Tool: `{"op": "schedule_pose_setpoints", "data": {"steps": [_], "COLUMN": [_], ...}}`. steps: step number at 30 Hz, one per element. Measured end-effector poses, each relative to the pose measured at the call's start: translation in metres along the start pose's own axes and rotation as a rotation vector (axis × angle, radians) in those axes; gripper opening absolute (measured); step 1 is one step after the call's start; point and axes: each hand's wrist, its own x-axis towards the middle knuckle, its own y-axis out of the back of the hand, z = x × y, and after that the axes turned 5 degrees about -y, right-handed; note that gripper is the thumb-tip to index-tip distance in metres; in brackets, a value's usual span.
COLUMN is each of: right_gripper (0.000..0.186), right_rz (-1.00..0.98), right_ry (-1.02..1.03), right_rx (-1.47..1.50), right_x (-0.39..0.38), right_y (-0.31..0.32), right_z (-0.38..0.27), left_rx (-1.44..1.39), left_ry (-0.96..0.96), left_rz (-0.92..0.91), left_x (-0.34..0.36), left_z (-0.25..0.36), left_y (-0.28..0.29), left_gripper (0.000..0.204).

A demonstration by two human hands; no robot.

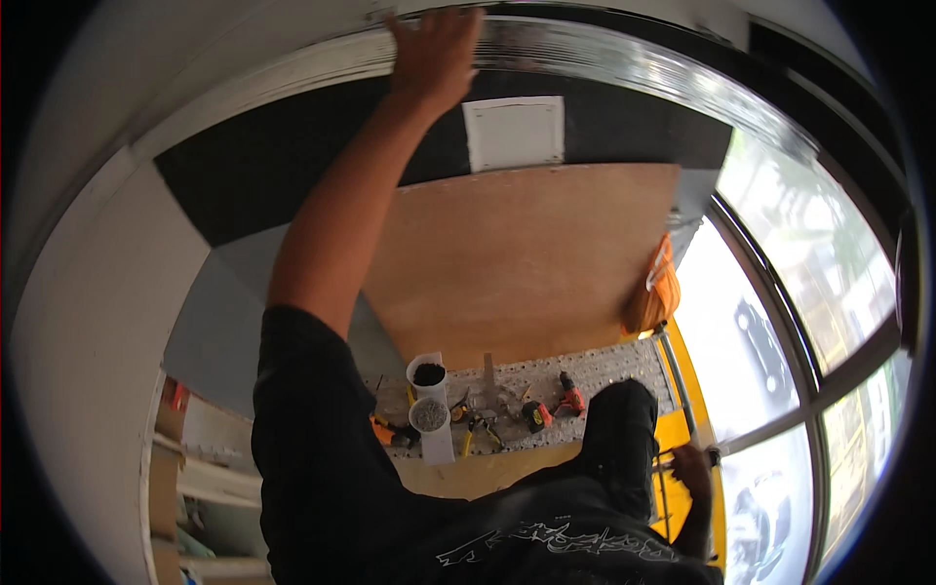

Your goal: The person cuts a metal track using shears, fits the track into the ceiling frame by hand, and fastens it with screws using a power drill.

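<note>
While that shiny silvery strip (604, 54) runs across the top of the view, right above a black panel (634, 119), the person's left hand (437, 58) is up there on it, fingers spread and not wrapped around anything. Looks like contact to me, but can't tell how hard it's pressing. So my guess at the step in hand: overhead handling of the strip, one-armed. If the strip is to be worked further, I'd say that calls for a steady stance and the palm kept flat along it.

Right hand (690, 470) is way down low near the tubular rail (676, 373); fingers look curled, but honestly can't tell if it's gripping anything.

Below the strip there's a white square (517, 135) on the black, then a big plywood sheet (526, 253), with an orange bag (653, 292) at its right edge. On the perforated metal platform (609, 366) sit a tub of dark stuff (429, 373), a tub of grey stuff (429, 415), yellow-handled pliers (470, 441), a tape measure (535, 416) and a red drill (571, 398).
</note>
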Motion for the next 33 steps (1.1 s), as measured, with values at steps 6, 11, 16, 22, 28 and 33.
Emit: {"op": "schedule_pose_setpoints", "data": {"steps": [6,11,16,22,28,33], "right_gripper": [0.026,0.018,0.013,0.045,0.061,0.045], "right_rz": [0.415,0.440,0.624,0.953,0.762,0.717], "right_ry": [-0.345,-0.110,0.374,0.386,0.459,0.777], "right_rx": [0.138,-0.084,-0.182,0.229,1.212,1.342], "right_x": [-0.031,0.014,0.125,0.286,0.378,0.405], "right_y": [0.095,0.153,0.222,0.326,0.412,0.441], "right_z": [-0.023,-0.127,-0.195,-0.290,-0.359,-0.376], "left_rx": [-0.025,0.000,0.096,0.190,0.242,0.194], "left_ry": [0.004,0.017,0.038,0.038,0.033,0.013], "left_rz": [0.007,-0.054,-0.063,-0.028,0.006,0.018], "left_x": [0.028,0.038,0.048,0.060,0.062,0.067], "left_z": [0.012,-0.008,-0.010,-0.038,-0.045,-0.049], "left_y": [-0.023,-0.027,-0.052,-0.080,-0.087,-0.084], "left_gripper": [0.080,0.084,0.086,0.082,0.082,0.083]}}
